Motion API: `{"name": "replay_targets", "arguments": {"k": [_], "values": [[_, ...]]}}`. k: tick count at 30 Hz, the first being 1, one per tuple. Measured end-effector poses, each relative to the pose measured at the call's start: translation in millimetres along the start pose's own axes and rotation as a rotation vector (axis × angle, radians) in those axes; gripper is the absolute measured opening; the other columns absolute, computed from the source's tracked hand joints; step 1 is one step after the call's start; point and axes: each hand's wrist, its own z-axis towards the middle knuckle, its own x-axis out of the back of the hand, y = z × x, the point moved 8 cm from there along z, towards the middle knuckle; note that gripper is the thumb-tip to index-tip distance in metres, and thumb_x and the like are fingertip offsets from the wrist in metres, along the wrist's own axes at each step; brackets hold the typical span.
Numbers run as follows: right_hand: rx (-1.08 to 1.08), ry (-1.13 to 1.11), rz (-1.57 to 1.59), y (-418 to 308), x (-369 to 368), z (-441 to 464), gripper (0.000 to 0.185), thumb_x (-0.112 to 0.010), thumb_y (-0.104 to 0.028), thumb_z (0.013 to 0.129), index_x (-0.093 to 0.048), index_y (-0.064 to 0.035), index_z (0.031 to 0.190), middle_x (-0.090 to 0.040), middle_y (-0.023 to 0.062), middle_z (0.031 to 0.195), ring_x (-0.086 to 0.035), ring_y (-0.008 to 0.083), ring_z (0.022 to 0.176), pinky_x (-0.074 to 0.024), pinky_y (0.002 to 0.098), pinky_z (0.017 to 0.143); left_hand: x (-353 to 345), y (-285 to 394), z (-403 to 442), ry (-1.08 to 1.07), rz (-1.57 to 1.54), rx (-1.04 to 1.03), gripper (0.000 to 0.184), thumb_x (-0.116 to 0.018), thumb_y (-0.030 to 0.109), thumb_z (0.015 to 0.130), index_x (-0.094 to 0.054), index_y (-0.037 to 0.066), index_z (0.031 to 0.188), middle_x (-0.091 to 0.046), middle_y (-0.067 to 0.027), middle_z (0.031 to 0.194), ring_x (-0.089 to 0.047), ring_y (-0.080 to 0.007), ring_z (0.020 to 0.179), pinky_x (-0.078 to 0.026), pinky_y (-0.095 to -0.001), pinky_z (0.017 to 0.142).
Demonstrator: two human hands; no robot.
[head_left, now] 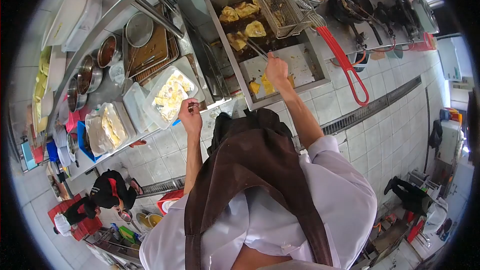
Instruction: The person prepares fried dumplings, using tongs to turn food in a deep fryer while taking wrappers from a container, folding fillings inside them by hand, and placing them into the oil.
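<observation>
My right hand [277, 72] is closed around metal tongs [257, 49] over the fryer [247, 101]. The tongs reach a yellow fried piece [236, 40] in the dark oil; whether they grip it I cannot tell. Close by float another golden piece [255, 29] and more pieces farther back. Yellow bits [268, 84] lie on the light metal plate at the fryer's near side. My left hand [190, 115] has its fingers curled in beside the corner of a clear plastic tub [159, 112] holding pale yellow pieces [172, 95]. What those fingers hold is hidden.
A wire fry basket [277, 0] sits over the fryer's back right, beside a long red handle [342, 62] jutting out. A black wok [350, 2] stands farther right. Left are trays [155, 52], metal pots [90, 73] and a lined container [107, 127]. Other people work behind.
</observation>
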Motion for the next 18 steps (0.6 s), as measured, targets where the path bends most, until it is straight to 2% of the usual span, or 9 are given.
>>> {"name": "replay_targets", "arguments": {"k": [2,4,10,14,18], "values": [[-0.026,0.007,0.002,2.2,-6.4,5.9,0.022,-0.050,-0.006,0.081,-0.050,-0.0014,0.103,-0.064,0.0214,0.081,-0.065,0.0372,0.079,-0.0530,0.0430,0.067,0.6,-2.7,0.5,0.017,0.007,-0.015,0.015,-0.053,-0.009,0.076,-0.057,0.001,0.086,-0.060,-0.0081,0.078,-0.062,-0.0170,0.071,-0.049,-0.0284,0.064],[-0.088,-0.022,0.022,5.7,-14.4,8.4,0.026,-0.055,-0.010,0.079,-0.052,-0.0029,0.104,-0.064,0.0214,0.080,-0.064,0.0372,0.078,-0.0512,0.0456,0.069,0.4,-3.5,-0.7,0.014,0.016,-0.022,0.014,-0.052,-0.009,0.077,-0.057,0.001,0.086,-0.060,-0.0081,0.077,-0.062,-0.0166,0.070,-0.048,-0.0279,0.064],[-0.138,0.055,0.127,20.2,3.3,9.0,0.032,-0.054,-0.014,0.082,-0.052,-0.0011,0.112,-0.065,0.0221,0.082,-0.064,0.0385,0.080,-0.0503,0.0476,0.071,0.3,-1.5,-2.5,0.010,-0.001,0.003,0.013,-0.052,-0.007,0.078,-0.057,0.001,0.087,-0.060,-0.0073,0.077,-0.060,-0.0148,0.070,-0.046,-0.0261,0.063],[-0.181,0.042,0.088,28.7,9.0,14.1,0.032,-0.053,-0.008,0.079,-0.052,0.0026,0.109,-0.065,0.0227,0.085,-0.064,0.0374,0.082,-0.0516,0.0446,0.070,0.9,-4.3,-2.5,0.004,-0.013,0.006,0.013,-0.052,-0.006,0.079,-0.057,0.002,0.088,-0.061,-0.0067,0.078,-0.060,-0.0144,0.072,-0.046,-0.0257,0.065],[-0.212,0.035,0.065,36.2,5.7,13.6,0.040,-0.053,-0.009,0.080,-0.049,0.0029,0.117,-0.065,0.0216,0.087,-0.064,0.0373,0.083,-0.0509,0.0453,0.073,-0.6,-2.1,-1.4,-0.005,-0.017,0.043,0.013,-0.052,-0.006,0.080,-0.057,0.002,0.089,-0.061,-0.0069,0.077,-0.061,-0.0147,0.073,-0.047,-0.0261,0.064]]}}
